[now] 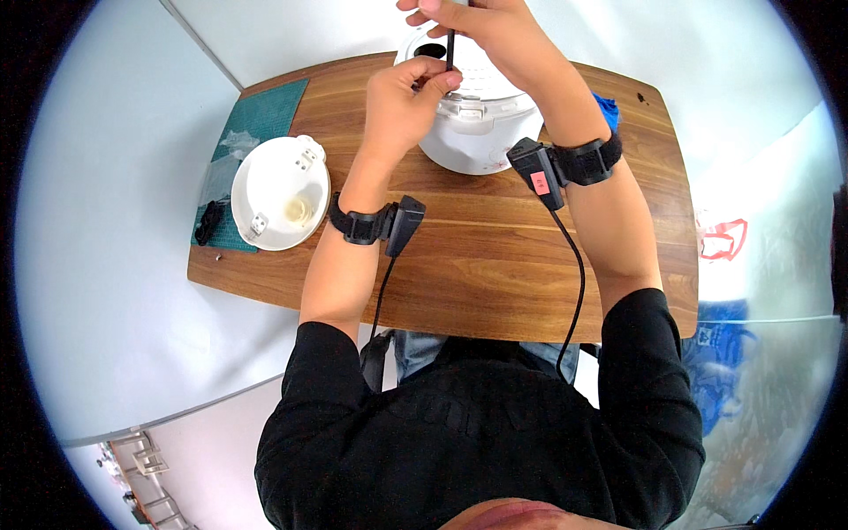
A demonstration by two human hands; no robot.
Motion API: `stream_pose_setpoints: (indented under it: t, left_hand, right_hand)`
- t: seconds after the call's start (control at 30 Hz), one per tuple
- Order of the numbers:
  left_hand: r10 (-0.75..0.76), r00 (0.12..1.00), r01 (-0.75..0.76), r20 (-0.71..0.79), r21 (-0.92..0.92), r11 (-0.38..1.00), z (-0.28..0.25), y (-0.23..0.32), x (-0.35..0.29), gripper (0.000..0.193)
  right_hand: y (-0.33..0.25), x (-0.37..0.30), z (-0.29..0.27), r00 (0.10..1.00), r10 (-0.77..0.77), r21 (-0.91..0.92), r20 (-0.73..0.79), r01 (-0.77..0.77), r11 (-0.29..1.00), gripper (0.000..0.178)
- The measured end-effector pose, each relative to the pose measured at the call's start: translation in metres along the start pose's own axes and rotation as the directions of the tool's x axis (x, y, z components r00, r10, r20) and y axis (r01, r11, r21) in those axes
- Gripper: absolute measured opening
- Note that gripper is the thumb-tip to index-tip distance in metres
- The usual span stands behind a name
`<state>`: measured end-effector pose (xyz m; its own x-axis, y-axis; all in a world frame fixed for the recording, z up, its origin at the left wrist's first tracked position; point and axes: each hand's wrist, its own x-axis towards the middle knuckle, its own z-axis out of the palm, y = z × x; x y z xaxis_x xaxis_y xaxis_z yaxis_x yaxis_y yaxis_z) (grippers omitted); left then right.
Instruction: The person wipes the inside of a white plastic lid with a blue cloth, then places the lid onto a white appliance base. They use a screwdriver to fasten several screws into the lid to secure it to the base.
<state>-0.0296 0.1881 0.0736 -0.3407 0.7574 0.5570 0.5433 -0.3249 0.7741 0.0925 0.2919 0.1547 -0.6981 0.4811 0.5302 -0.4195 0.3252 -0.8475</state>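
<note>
- Writing: a small pink label (541,183) with dark marks too small to read is fixed to the black box (528,159) strapped at the right wrist; raised black lettering crosses the black short-sleeved shirt (481,450). Beyond the desk's right edge lie a white bag with red print (724,239) and a blue bag with a pale printed patch (717,362).
- Surface: a brown wood-grain desk (495,265) with bowed edges; a dark spot (641,97) marks its far right corner.
- Room: pale smooth walls (115,221).
- Appliance: a rounded white plastic cooker (468,146), flower-printed on its front, stands at the middle of the far edge.
- Left hand (405,97): thumb and fingers pinch the lower end of a thin, straight black rod (450,49) above the cooker.
- Right hand (488,22): fingers curl around the rod's upper part, cropped above.
- Left edge: a green cutting mat (269,110) bears a black bundle (209,223) and clear plastic film (218,179); a shallow round white plastic lid (261,177) overlaps it, containing a small cream-coloured round piece (299,210).
</note>
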Motion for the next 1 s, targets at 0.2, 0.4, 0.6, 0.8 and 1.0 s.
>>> stream_pose_setpoints:
  t: [0.2,0.4,0.6,0.8,1.0]
  left_hand:
    - [-0.010,1.000,0.011,0.021,-0.025,1.000,0.002,0.005,-0.003,0.018]
    - [0.074,0.996,-0.076,-0.047,-0.034,0.997,-0.001,0.002,-0.004,0.025]
    - [0.009,0.999,-0.005,-0.053,0.080,0.997,0.000,0.009,-0.001,0.020]
    - [-0.023,1.000,0.023,-0.013,0.016,1.000,-0.003,-0.001,0.001,0.017]
    - [-0.036,0.999,0.034,-0.011,-0.150,0.988,0.000,0.001,-0.008,0.012]
  right_hand:
    - [0.000,-0.003,-0.010,0.989,-0.014,0.047,0.145,0.007,0.999,0.037]
    - [-0.015,-0.008,0.006,0.995,0.074,-0.209,0.063,-0.059,0.976,0.023]
    - [-0.014,-0.009,0.007,0.996,0.070,-0.319,-0.046,-0.081,0.944,0.026]
    - [-0.013,-0.002,0.005,0.993,0.115,0.045,-0.012,-0.115,0.992,0.027]
    - [0.001,-0.005,0.002,0.999,-0.015,-0.209,-0.039,0.006,0.978,0.027]
